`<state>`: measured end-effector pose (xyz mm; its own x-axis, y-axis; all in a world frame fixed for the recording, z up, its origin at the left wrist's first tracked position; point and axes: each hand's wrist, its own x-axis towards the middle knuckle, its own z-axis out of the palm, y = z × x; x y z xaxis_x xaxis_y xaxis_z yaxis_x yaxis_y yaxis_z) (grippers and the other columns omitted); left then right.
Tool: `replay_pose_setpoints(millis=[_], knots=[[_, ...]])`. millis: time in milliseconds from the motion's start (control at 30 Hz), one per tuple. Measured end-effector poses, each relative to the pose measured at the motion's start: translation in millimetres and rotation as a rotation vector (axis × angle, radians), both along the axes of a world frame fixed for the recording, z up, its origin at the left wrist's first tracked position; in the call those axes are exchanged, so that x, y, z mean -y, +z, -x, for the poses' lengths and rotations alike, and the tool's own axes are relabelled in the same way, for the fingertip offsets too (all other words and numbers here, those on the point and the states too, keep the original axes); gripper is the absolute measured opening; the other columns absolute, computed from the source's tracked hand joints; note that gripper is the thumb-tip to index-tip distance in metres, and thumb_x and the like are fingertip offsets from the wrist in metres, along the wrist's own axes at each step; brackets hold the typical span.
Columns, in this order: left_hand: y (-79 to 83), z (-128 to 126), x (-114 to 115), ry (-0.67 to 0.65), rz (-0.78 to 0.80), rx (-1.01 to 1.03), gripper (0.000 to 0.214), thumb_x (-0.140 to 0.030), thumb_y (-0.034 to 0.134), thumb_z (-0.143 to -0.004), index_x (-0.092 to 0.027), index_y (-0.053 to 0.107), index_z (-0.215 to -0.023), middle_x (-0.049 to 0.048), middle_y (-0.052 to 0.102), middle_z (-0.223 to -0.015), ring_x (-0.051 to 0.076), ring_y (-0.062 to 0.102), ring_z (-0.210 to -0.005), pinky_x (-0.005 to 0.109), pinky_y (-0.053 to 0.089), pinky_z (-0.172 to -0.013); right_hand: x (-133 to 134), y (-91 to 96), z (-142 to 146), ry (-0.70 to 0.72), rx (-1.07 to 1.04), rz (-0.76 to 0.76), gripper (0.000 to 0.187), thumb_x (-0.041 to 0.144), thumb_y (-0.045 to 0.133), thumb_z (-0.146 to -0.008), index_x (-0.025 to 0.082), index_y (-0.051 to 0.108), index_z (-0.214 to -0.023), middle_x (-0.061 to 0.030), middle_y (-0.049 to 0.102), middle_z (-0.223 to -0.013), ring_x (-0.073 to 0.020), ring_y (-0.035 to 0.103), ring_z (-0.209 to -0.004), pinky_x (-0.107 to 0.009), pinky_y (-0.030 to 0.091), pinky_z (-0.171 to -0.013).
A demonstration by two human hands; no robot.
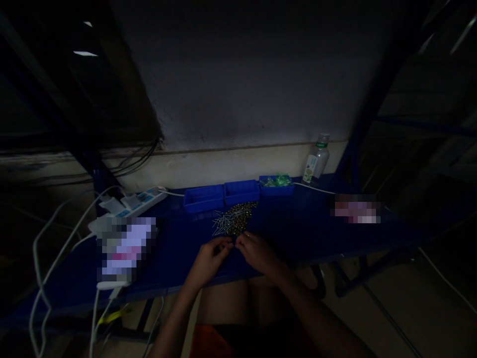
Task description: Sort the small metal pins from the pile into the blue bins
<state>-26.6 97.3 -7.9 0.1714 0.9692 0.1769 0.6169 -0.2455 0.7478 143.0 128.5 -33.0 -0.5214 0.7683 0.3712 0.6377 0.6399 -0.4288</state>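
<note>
Both hands rest on a dark blue table [305, 228] in dim light. My left hand [208, 258] and my right hand [257, 251] meet fingertip to fingertip just in front of a loose pile of small metal pins and screws [233, 219]. The fingers of each hand are curled into a pinch; what they pinch is too small and dark to name. Behind the pile stand three shallow blue trays: one on the left [203, 198], one in the middle [241, 191], and one on the right [276, 183] holding green parts.
A white power strip [139, 201] with plugs and white cables [55, 248] lies at the table's left. A clear bottle [316, 161] stands against the wall at the back right. Two blurred-out objects lie at left [124, 246] and right [356, 209]. Blue shelf posts flank the table.
</note>
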Motion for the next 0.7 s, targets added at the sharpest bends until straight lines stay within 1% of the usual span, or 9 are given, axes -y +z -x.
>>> replay_pose_setpoints(millis=[67, 133, 267, 367, 433, 533, 700], knots=[[-1.3, 1.0, 1.0, -0.01, -0.006, 0.004, 0.032, -0.036, 0.049, -0.08, -0.015, 0.065, -0.099, 0.0044, 0.067, -0.083, 0.016, 0.06, -0.074, 0.025, 0.046, -0.069, 3.1, 2.0, 3.2, 0.061, -0.02, -0.002, 0.014, 0.021, 0.04, -0.09, 0.018, 0.054, -0.088, -0.0035, 0.057, -0.088, -0.0143, 0.054, -0.083, -0.025, 0.039, -0.076], [-2.2, 1.3, 2.7, -0.003, -0.014, -0.001, 0.03, -0.035, 0.05, -0.08, -0.016, 0.066, -0.096, 0.0041, 0.067, -0.082, 0.016, 0.06, -0.072, 0.025, 0.046, -0.068, 4.6, 2.8, 4.1, 0.081, -0.046, 0.014, 0.014, 0.021, 0.04, -0.09, 0.018, 0.054, -0.088, -0.0034, 0.057, -0.088, -0.014, 0.054, -0.084, -0.025, 0.039, -0.077], [-3.7, 1.5, 5.1, -0.02, 0.019, 0.002, 0.03, -0.035, 0.051, -0.079, -0.016, 0.066, -0.095, 0.004, 0.068, -0.081, 0.016, 0.061, -0.071, 0.025, 0.046, -0.067, 6.6, 2.0, 1.7, 0.065, -0.142, 0.069, 0.011, 0.02, 0.042, -0.09, 0.018, 0.052, -0.089, -0.0033, 0.057, -0.089, -0.0133, 0.053, -0.085, -0.025, 0.039, -0.078], [-5.1, 3.7, 5.0, -0.004, 0.035, 0.056, 0.03, -0.035, 0.051, -0.079, -0.016, 0.067, -0.095, 0.0048, 0.069, -0.087, 0.018, 0.062, -0.078, 0.027, 0.047, -0.072, 7.1, 1.5, 0.2, 0.04, -0.221, 0.101, 0.01, 0.021, 0.041, -0.09, 0.018, 0.051, -0.089, -0.003, 0.056, -0.09, -0.0129, 0.053, -0.085, -0.024, 0.039, -0.077], [-5.6, 5.3, 4.7, -0.003, 0.041, 0.08, 0.029, -0.035, 0.051, -0.079, -0.016, 0.067, -0.094, 0.0047, 0.069, -0.091, 0.019, 0.062, -0.083, 0.028, 0.047, -0.075, 6.4, 1.1, 0.1, 0.048, -0.255, 0.113, 0.011, 0.021, 0.041, -0.09, 0.018, 0.051, -0.089, -0.0026, 0.056, -0.089, -0.0125, 0.053, -0.084, -0.024, 0.039, -0.076], [-4.9, 6.2, 4.7, -0.017, 0.041, 0.092, 0.028, -0.036, 0.051, -0.079, -0.017, 0.067, -0.092, 0.0039, 0.069, -0.092, 0.019, 0.062, -0.084, 0.027, 0.046, -0.076, 4.6, 0.3, 0.3, 0.08, -0.269, 0.125, 0.01, 0.022, 0.043, -0.09, 0.018, 0.052, -0.086, -0.002, 0.056, -0.087, -0.0118, 0.053, -0.08, -0.023, 0.038, -0.073], [-2.2, 3.4, 6.0, -0.034, 0.022, 0.128, 0.025, -0.033, 0.052, -0.079, -0.015, 0.066, -0.089, 0.0035, 0.068, -0.083, 0.017, 0.06, -0.077, 0.025, 0.046, -0.071, 4.8, 1.0, -0.4, 0.097, -0.257, 0.125, 0.009, 0.021, 0.045, -0.089, 0.018, 0.053, -0.085, -0.0017, 0.057, -0.086, -0.0116, 0.053, -0.079, -0.022, 0.037, -0.071]])
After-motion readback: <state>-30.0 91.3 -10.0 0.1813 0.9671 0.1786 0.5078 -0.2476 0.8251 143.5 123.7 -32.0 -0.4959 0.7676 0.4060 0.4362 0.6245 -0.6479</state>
